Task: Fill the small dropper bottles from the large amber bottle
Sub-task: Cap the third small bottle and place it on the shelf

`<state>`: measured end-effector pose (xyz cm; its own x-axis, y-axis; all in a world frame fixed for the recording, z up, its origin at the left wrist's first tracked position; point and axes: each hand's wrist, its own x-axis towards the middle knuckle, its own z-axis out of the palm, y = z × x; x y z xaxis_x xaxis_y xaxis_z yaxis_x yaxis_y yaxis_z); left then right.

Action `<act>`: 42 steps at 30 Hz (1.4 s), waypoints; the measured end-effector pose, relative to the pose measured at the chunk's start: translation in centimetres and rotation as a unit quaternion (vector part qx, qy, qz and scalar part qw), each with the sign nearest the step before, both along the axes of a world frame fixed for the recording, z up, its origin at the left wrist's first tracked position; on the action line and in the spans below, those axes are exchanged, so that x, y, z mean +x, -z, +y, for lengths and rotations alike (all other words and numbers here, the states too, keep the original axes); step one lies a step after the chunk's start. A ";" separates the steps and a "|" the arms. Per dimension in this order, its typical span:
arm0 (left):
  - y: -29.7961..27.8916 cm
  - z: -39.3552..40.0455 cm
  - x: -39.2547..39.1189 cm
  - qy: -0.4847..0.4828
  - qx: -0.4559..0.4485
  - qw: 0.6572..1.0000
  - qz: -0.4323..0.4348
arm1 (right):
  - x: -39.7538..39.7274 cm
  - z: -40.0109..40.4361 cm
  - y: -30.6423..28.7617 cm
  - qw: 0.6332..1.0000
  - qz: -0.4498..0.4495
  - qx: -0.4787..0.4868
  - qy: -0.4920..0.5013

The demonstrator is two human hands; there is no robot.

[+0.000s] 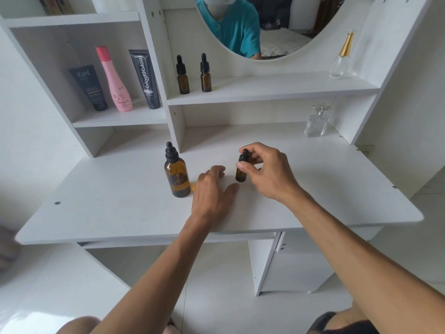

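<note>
Right hand (261, 171) pinches the cap of a small dropper bottle (240, 173) near the table's (96, 213) middle, left hand (214, 189) rests flat and loose beside the large amber bottle (177, 177), and filling has maybe not started.

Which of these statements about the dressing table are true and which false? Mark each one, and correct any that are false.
1. The right hand pinches the cap of a small dropper bottle standing on the tabletop. True.
2. The large amber bottle lies on its side. False: it stands upright, with its dropper cap on.
3. Two more small dropper bottles stand on the shelf below the mirror. True.
4. The left hand grips the large amber bottle. False: it rests on the tabletop beside it, fingers relaxed.
5. The pink bottle stands between two dark tubes. True.
</note>
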<state>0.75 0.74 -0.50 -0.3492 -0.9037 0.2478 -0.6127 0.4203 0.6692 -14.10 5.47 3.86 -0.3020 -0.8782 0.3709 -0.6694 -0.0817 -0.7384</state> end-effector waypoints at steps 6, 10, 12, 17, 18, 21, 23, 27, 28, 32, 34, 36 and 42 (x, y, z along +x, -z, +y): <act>-0.4 -1.3 -1.9 0.035 -0.014 0.996 -0.075 | -0.5 -0.5 -1.2 0.999 -0.012 -0.027 0.021; 0.0 -2.7 -2.5 0.049 -0.023 0.989 -0.134 | -0.8 -2.9 -4.3 0.993 -0.007 -0.110 0.035; 0.2 -3.1 -2.6 0.052 -0.018 0.986 -0.157 | -1.0 -4.6 -6.4 0.986 -0.006 -0.158 0.045; 0.5 -3.6 -2.9 0.058 -0.031 0.981 -0.185 | -1.6 -9.4 -10.6 0.973 0.019 -0.218 0.074; 0.6 -3.7 -2.9 0.057 -0.035 0.980 -0.189 | -1.7 -10.4 -10.9 0.973 0.023 -0.219 0.076; 0.9 -4.0 -3.1 0.056 -0.050 0.976 -0.203 | -2.1 -13.1 -11.5 0.973 0.029 -0.213 0.081; 1.2 -4.0 -3.1 0.054 -0.066 0.973 -0.214 | -2.3 -14.5 -11.6 0.974 0.033 -0.207 0.082; 1.5 -4.0 -3.2 0.051 -0.071 0.970 -0.226 | -2.8 -16.4 -11.6 0.977 0.038 -0.192 0.088; 1.5 -4.0 -3.3 0.051 -0.066 0.970 -0.227 | -2.9 -16.7 -11.6 0.978 0.038 -0.186 0.088; 1.4 -4.0 -3.4 0.051 -0.063 0.970 -0.230 | -2.9 -17.5 -11.3 0.981 0.037 -0.171 0.086; 1.3 -3.9 -3.3 0.051 -0.063 0.969 -0.232 | -2.8 -17.6 -11.1 0.982 0.035 -0.163 0.084; 1.3 -3.9 -3.3 0.051 -0.063 0.969 -0.234 | -2.7 -17.6 -10.9 0.984 0.035 -0.153 0.083; 1.2 -3.9 -3.4 0.051 -0.066 0.969 -0.234 | -2.6 -17.4 -10.9 0.986 0.026 -0.143 0.080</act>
